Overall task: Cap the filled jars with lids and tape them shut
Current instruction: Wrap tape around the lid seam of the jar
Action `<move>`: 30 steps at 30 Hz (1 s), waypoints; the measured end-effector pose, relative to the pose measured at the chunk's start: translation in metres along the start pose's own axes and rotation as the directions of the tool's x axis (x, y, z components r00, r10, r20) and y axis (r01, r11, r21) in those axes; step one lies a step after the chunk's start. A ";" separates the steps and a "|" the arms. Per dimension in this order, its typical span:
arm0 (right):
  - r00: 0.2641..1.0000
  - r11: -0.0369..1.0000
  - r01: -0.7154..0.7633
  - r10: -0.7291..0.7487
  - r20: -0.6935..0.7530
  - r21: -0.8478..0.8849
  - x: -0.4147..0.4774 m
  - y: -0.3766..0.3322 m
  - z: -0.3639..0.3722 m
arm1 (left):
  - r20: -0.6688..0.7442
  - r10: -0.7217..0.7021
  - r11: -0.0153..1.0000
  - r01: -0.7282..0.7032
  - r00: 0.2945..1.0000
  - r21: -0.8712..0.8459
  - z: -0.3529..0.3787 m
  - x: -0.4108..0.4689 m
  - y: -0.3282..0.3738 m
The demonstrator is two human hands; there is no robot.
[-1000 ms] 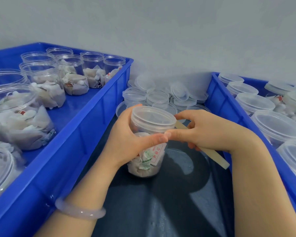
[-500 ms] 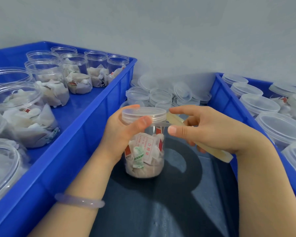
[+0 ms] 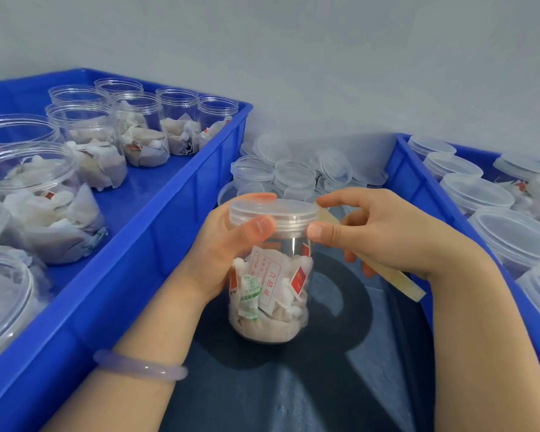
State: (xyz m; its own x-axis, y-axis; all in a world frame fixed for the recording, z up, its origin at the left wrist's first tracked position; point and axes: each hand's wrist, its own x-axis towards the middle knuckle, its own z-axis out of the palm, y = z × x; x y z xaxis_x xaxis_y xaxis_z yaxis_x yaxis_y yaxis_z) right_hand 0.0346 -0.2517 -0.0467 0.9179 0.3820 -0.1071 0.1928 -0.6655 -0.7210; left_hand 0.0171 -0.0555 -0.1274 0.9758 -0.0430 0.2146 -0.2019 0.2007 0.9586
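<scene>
R hand w/ tape now at lid

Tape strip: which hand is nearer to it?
Right. The right hand holds the tape strip beside the lid; the left hand grips the jar on its opposite side.

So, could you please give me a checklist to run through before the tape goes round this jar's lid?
1. The lid sits level on the jar: ok.
2. The left hand grips the jar, thumb on the lid's rim: ok.
3. The right hand holds the tape strip: ok.
4. Tape end stuck at the lid's seam: cannot tell, the fingers hide it.
5. Lid screwed fully tight: cannot tell.
</scene>
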 end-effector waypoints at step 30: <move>0.980 0.986 0.161 -0.153 -0.130 0.053 0.000 0.029 0.036 | -0.032 -0.144 0.162 0.055 0.989 0.985 0.032 0.008 0.069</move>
State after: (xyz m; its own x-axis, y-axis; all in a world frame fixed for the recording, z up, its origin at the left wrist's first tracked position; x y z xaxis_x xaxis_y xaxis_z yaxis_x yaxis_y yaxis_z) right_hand 0.0276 -0.2484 -0.0921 0.9149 0.3926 0.0941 0.3193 -0.5608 -0.7639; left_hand 0.0081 -0.0731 -0.0533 0.9968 -0.0405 0.0687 -0.0621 -0.9342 0.3512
